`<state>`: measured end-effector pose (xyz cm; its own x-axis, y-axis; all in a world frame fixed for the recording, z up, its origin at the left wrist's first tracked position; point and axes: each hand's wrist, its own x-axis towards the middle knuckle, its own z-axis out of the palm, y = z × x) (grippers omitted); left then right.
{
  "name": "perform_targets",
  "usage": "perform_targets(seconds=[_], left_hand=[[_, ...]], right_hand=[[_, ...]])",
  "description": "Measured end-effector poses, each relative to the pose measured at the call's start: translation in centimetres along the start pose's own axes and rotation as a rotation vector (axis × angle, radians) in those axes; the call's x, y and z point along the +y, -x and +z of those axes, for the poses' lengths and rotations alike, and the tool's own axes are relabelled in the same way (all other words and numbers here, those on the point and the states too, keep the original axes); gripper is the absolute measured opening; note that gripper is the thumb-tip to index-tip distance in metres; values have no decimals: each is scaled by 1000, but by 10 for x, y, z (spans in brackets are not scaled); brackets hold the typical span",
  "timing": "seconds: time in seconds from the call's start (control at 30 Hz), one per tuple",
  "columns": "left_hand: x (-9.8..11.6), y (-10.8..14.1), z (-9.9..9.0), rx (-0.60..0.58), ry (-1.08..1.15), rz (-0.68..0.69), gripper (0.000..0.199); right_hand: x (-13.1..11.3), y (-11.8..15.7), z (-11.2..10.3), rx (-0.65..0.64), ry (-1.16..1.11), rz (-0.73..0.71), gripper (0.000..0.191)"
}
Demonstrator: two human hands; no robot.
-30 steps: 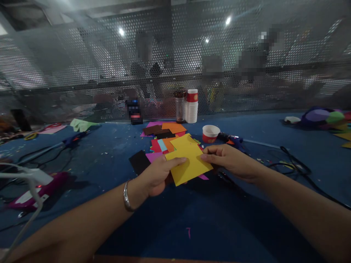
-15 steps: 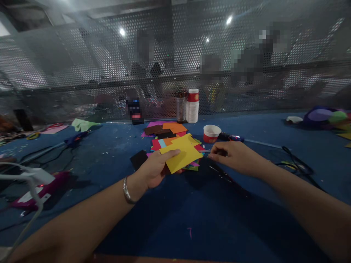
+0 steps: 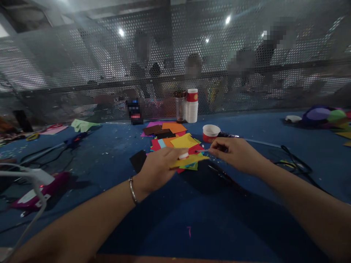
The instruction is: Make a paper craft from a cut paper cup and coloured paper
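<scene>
My left hand [image 3: 161, 164] is closed on a yellow piece [image 3: 192, 160], which is tilted nearly edge-on above the pile. A small white object [image 3: 183, 156] shows at its fingertips. To the right, my right hand [image 3: 229, 149] pinches the end of a thin, pale stick-like item [image 3: 202, 151] that points left. Behind and beneath the hands lie coloured sheets, among them a yellow one [image 3: 183, 140], an orange one [image 3: 174, 127] and a black one [image 3: 138, 160]. A red and white paper cup [image 3: 210, 133] stands just behind my right hand.
A stack of paper cups [image 3: 192, 109] and a clear bottle [image 3: 180, 107] stand at the back, before a perforated metal screen [image 3: 95, 65]. A magenta device [image 3: 52, 190] with cables lies left on the blue table [image 3: 164, 226]. Scissors [image 3: 225, 175] seem to lie below my right hand.
My left hand has turned over, tipping the yellow piece from facing up to nearly edge-on. Another yellow sheet now shows on the pile. My right hand has hardly moved.
</scene>
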<state>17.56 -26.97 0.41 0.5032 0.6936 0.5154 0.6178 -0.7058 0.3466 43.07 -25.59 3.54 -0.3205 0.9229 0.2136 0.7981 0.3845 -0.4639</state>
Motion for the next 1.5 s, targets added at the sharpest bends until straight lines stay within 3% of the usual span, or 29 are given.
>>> perform_targets(seconds=[0.07,0.13,0.37,0.47,0.63,0.83,0.93,1.07,1.17,1.3,1.5], left_hand=[[6,3,2,-153,-137,234,37],[14,7,3,-316,-177,317,46],[35,11,-22,-748,-54,150,82],[35,7,-30,-822,-6,105,81],[31,6,-30,-759,39,96,60],[37,10,-27,-714,-32,116,53],[33,6,-24,-572,47,119,39],[21,0,-20,-318,105,18,31],[13,-2,-16,-258,72,-54,28],[9,0,-14,-309,28,-118,33],[17,2,-14,-377,97,-188,32]], right_hand=[[0,0,0,-1,10,-9,18],[1,0,0,8,14,-8,18],[4,1,1,23,10,-11,16],[6,0,-1,31,43,-3,17],[11,-2,-8,114,114,41,16],[21,-6,-15,181,165,119,16],[22,-5,-15,179,165,118,16],[18,-4,-14,167,166,85,17],[15,-3,-12,156,137,45,17],[7,1,-8,20,54,-68,20],[-10,12,5,-285,101,-383,20]])
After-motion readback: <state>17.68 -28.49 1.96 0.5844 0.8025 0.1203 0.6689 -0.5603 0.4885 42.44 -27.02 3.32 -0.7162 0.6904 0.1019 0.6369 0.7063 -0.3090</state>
